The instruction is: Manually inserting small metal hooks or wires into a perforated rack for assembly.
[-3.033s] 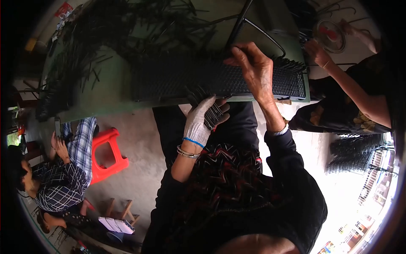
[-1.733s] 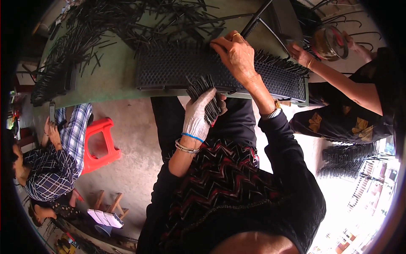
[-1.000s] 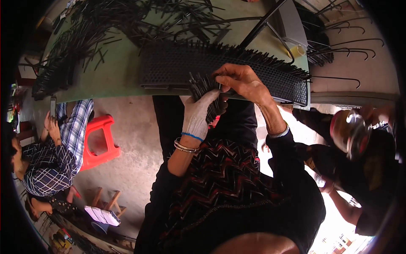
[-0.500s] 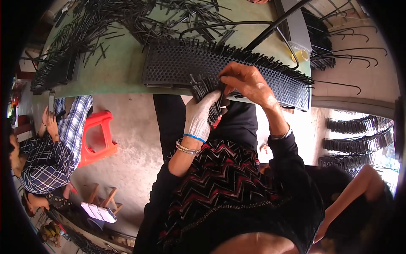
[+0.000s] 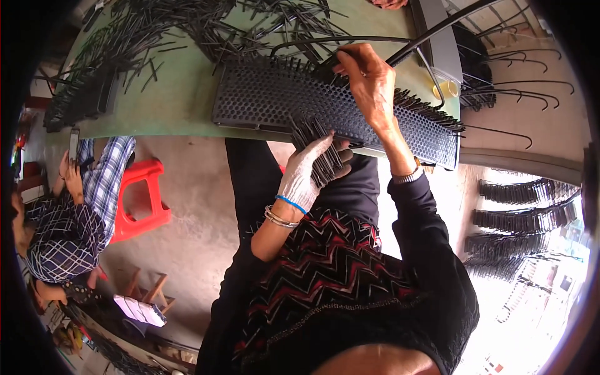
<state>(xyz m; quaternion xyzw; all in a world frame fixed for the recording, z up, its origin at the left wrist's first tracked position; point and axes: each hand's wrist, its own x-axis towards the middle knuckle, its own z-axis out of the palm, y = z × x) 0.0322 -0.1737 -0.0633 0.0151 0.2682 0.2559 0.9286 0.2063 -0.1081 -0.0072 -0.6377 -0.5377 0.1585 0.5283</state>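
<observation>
While the left hand [image 5: 307, 170], in a white knitted glove, stays low at the near edge of the green table [image 5: 181, 94], its fingers are curled around a bundle of thin black rods [image 5: 320, 150] whose tips fan upward against the underside edge of the black perforated tray [image 5: 294, 100]. That tray lies flat along the near side of the table, running from the middle out toward the person's right, and a row of black rods already stands in the holes along its far edge. The bare right hand [image 5: 370, 81] reaches over the tray with fingers pinched narrow on a single black rod [image 5: 325, 61] at the tray's far rim. Loose black rods [image 5: 187, 25] lie scattered thickly over the far part of the table. On the person's left another person in a checked shirt [image 5: 75, 212] sits low beside a red plastic stool [image 5: 140, 200]. Stacks of filled black trays [image 5: 525, 212] rest on the floor to the right, well apart from the table.
</observation>
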